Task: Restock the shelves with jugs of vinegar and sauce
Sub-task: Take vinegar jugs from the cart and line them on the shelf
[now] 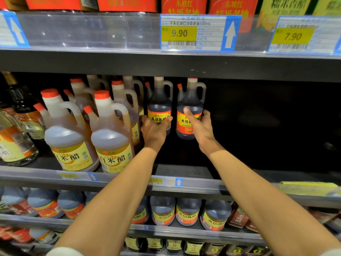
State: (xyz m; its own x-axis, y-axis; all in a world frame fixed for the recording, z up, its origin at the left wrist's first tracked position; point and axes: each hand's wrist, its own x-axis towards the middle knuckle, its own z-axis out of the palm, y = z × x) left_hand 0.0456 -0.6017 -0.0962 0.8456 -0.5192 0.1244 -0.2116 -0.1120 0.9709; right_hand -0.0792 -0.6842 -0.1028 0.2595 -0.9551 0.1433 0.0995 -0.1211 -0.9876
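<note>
Dark jugs stand upright, side by side: the left hand (154,131) grips the left jug (159,106), the right hand (200,126) the right jug (190,108). Bare shelf (267,126) lies to the right, nearer the right hand.

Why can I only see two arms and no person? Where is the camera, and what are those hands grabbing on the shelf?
The camera sits on the person's head and looks forward and down, so you see only their arms, as if you were looking through their eyes. They are filling a shop shelf. The left hand holds one dark vinegar jug, and the right hand holds another dark jug right beside it. Both jugs stand upright, far back on the middle shelf. To the left stand bigger pale vinegar jugs with red caps. The space to the right of the hands is dark and seems bare. The yellow price tags above show what things cost.
</note>
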